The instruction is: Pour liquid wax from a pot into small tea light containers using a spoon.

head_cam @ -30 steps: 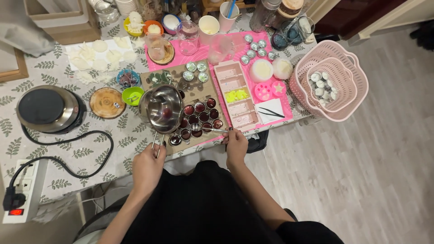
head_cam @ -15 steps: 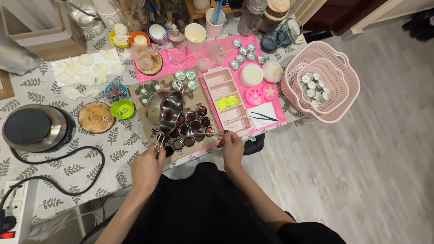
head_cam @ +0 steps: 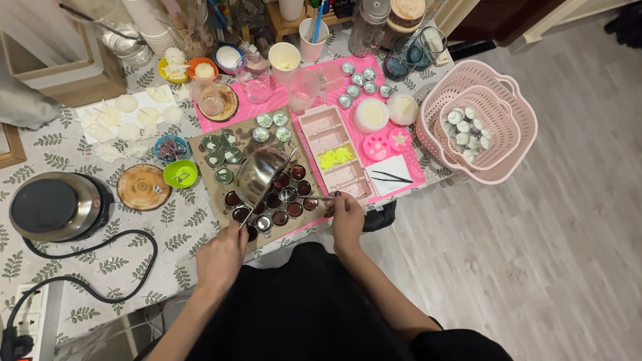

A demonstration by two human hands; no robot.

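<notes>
Left hand grips the handle of a pot, tilting it over cups; right hand pinches a thin tool just right.

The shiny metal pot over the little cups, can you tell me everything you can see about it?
The shiny silver metal pot looks like polished steel, small and round, with a thin handle running down to the left hand, which grips it. It is tilted, its mouth tipped toward the right over the small round tins of dark red liquid on the brown board. It is held above the tins, not resting on them. The right hand holds a thin metal tool near its lip. What is inside cannot be seen.
</notes>
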